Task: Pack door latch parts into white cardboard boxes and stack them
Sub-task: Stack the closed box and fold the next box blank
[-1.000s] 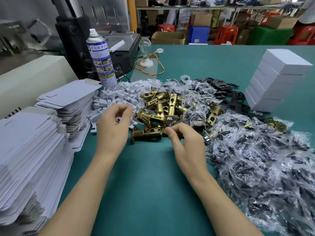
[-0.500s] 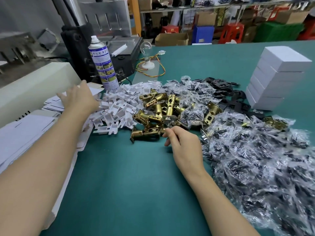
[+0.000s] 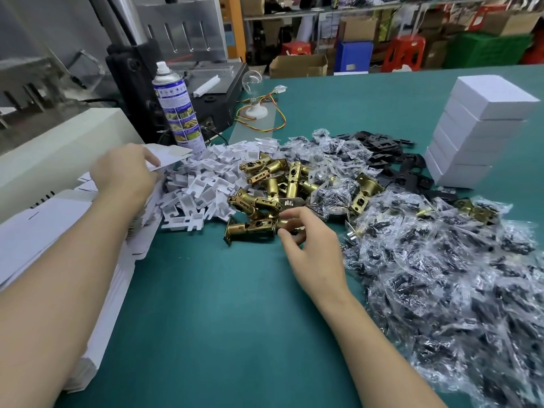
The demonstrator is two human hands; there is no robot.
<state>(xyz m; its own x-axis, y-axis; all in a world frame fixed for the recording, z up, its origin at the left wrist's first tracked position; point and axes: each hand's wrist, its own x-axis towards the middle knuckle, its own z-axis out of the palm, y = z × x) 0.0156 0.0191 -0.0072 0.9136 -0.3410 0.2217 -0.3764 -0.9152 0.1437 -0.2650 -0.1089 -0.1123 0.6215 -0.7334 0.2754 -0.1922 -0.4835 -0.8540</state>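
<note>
Bright, even light fell from overhead. Shadows were soft: only a faint shade lay on the green table point(image 3: 206, 304) beneath the right hand point(image 3: 318, 251). The stack of boxes point(image 3: 482, 122) and the cardboard sheet point(image 3: 173, 153) pinched by the left hand point(image 3: 123, 172) were nearly washed out to plain white. Small glints showed on the brass latch point(image 3: 253, 228) that the right hand gripped, and the plastic bags point(image 3: 441, 275) sparkled with glare. The wide lens bent the table's far edge and swelled the left forearm. The bags at the lower right and the far shelves point(image 3: 382, 22) looked soft.
</note>
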